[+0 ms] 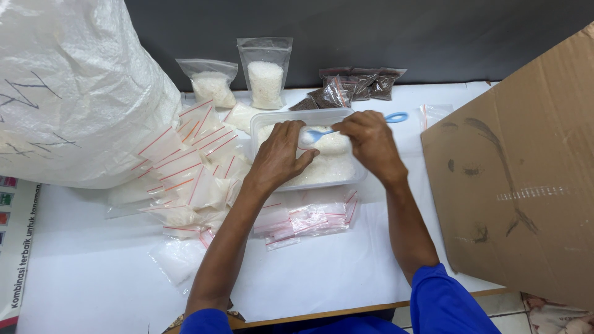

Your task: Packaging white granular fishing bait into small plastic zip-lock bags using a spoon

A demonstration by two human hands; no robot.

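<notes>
Two hands over tub near table's back edge. Right hand pinches blue spoon, fingers clamped on handle, bowl heaped with white grains. Left hand curled, seemingly on small bag; grip unclear. Judgement: keep spoon level, tip slowly into bag mouth, stay above tub so spills fall back.

Counts on the white table

Two hands are at work, the left hand and the right hand, with one blue spoon and one clear plastic tub of white grains. Two standing pouches of white grains are at the back, beside roughly four dark packets, though they overlap. One big white sack, one cardboard sheet. The red-striped zip bags are too heaped to count.
</notes>
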